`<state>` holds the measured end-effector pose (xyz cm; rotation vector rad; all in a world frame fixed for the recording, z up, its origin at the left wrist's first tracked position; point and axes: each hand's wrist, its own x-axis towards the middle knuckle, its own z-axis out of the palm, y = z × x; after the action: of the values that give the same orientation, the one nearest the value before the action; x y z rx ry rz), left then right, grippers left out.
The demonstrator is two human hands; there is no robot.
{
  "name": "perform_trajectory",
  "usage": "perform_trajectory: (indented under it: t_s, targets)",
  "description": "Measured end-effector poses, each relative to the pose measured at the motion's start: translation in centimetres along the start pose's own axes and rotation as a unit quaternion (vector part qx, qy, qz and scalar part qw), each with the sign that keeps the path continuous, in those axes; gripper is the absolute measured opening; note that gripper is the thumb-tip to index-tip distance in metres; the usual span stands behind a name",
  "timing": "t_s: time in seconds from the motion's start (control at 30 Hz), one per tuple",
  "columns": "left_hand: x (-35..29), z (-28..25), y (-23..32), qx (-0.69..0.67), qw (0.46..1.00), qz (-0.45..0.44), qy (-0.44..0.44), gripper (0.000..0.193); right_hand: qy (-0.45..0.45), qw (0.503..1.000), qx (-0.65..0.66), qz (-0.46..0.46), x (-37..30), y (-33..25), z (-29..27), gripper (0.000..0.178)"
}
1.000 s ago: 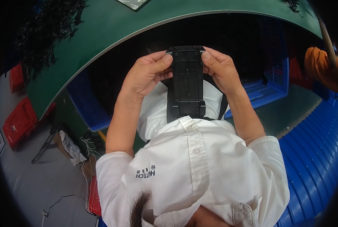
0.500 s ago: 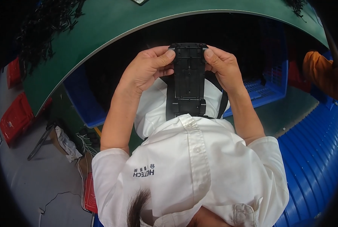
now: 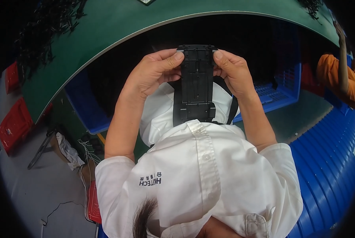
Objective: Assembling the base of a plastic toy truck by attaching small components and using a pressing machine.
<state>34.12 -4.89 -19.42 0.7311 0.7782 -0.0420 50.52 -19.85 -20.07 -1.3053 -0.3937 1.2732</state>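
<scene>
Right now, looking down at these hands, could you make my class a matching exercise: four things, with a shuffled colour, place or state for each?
1. Black plastic part
2. Table
3. Co-worker's sleeve
4. Larger heap of small black pieces

A. Orange
B. At the picture's upper left
C. Held by left hand and right hand
D. Green

Pairs: 1-C, 2-D, 3-A, 4-B

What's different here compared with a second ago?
The left hand and right hand have moved the long black plastic part slightly toward the green table. At right, an orange-clothed co-worker's bare forearm has shifted. Nothing was taken or released; both hands keep gripping the part's upper end.
</scene>
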Motion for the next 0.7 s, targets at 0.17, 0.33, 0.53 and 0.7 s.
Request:
perform_trajectory:
  t_s: [0.17,0.33,0.53,0.7]
  targets:
    - [0.25,-0.08,-0.22,-0.009,1.0,0.01,-0.002,0.032,-0.001,1.0,0.003,0.001,0.15,0.0,0.06,0.036]
    - [0.31,0.21,-0.57,-0.045,0.999,0.015,0.004,0.031,-0.006,1.0,-0.004,0.001,0.17,-0.17,0.15,0.035]
    - [0.41,0.14,-0.69,-0.031,0.999,0.022,0.005,0.03,-0.009,1.0,-0.007,-0.006,0.12,-0.15,0.28,0.035]
    - [0.34,-0.12,-0.6,-0.002,1.0,0.028,-0.007,0.031,-0.014,1.0,-0.011,-0.004,0.08,-0.24,0.3,0.036]
